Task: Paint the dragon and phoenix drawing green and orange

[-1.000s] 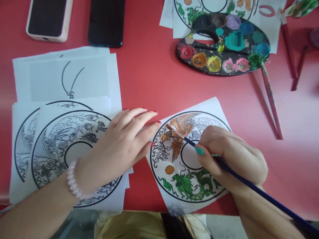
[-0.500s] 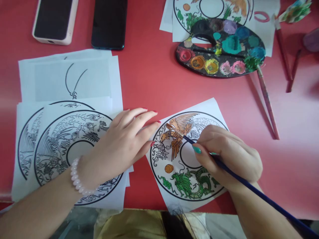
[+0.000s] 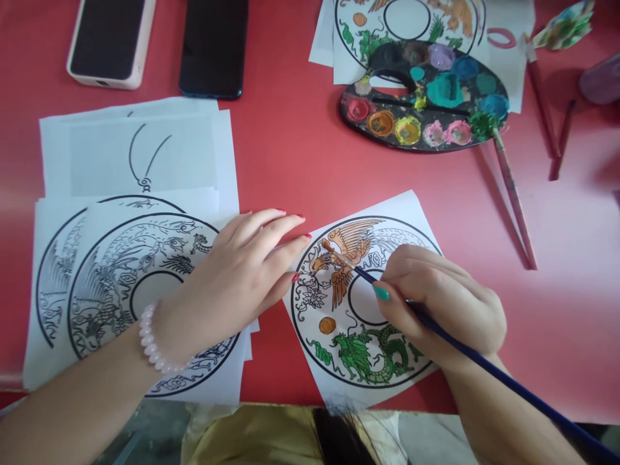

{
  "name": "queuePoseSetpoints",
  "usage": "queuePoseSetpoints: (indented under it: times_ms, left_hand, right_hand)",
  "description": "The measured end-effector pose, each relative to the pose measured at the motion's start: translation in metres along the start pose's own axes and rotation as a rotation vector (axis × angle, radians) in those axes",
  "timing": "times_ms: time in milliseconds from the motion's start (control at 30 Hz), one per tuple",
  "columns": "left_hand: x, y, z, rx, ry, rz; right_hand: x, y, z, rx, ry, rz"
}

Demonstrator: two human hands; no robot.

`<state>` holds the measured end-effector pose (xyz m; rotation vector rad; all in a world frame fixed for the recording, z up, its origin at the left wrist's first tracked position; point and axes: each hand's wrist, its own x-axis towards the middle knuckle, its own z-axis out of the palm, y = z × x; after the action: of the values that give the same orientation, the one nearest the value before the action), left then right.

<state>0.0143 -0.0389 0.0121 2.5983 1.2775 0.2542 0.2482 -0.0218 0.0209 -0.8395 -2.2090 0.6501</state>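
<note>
My right hand (image 3: 440, 303) grips a blue-handled paintbrush (image 3: 460, 352), its brown-tinted tip over the orange phoenix on a partly coloured sheet (image 3: 371, 297). That sheet carries a round phoenix-and-dragon drawing; the dragon is green and a small disc beside it is orange. My left hand (image 3: 247, 265) lies palm down with its fingers stretched toward the sheet's left edge, holding nothing. Under that hand and wrist spreads a stack of uncoloured printed sheets (image 3: 150, 284) with similar round drawings. A pale pink bead bracelet (image 3: 154, 342) circles my left wrist.
Beyond the sheet sits a black paint palette (image 3: 421, 145) with several coloured wells, a brush (image 3: 516, 200) leaning on its right end. Another coloured sheet (image 3: 349, 71) lies partly under it. Two phones (image 3: 109, 39) rest at the back left. More brushes (image 3: 542, 106) and a purplish container (image 3: 600, 84) stand at right.
The view has shifted slightly, moving the palette and far brushes a little left in the picture. Both hands keep nearly the same pose, the brush tip still at the phoenix.
</note>
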Motion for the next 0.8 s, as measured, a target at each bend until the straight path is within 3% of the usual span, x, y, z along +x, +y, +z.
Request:
queuePoseSetpoints:
  times_ms: [800]
  left_hand:
    - [0.0000,0.0001,0.0008,-0.004,0.003,0.003]
  right_hand:
    - [0.0007,-0.0009,0.0025,0.022,0.008,0.007]
